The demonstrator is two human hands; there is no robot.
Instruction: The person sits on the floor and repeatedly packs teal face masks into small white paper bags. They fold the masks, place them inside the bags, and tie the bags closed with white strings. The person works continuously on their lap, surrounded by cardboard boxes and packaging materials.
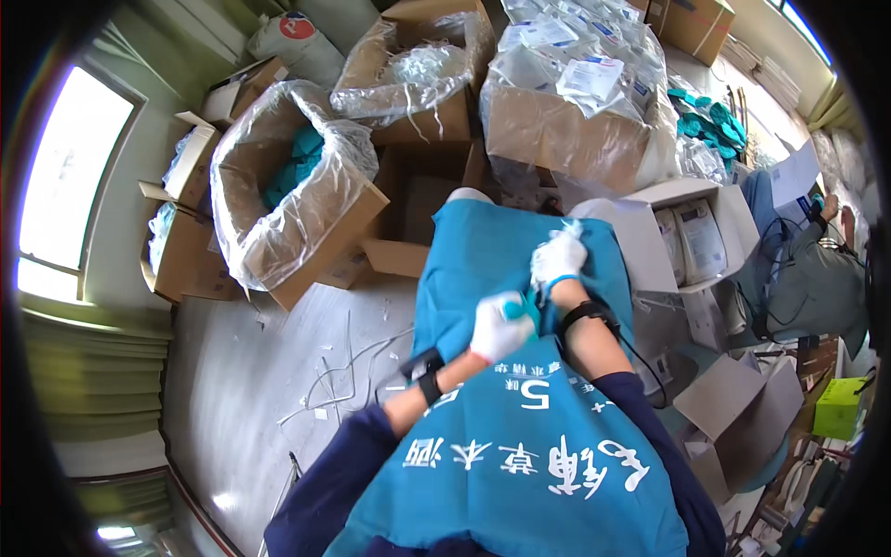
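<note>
Both my hands wear white gloves and are over the blue apron (pixel 483 446) across my lap. My left hand (pixel 501 327) is closed around a small teal piece (pixel 531 314) that looks like cloth; the fingers hide most of it. My right hand (pixel 560 260) is a little farther off and to the right, its fingers bent together. Pale, wispy strands (pixel 573 228) stick out past its fingertips, too blurred to name. The teal piece reaches toward the right wrist.
Ahead on the left, a plastic-lined carton (pixel 288 190) holds teal pieces. Beside it are an open carton (pixel 422 186) and a carton heaped with clear packets (pixel 571 121). A white box (pixel 696 237) with packets stands right. Another person (pixel 807 278) sits at the far right.
</note>
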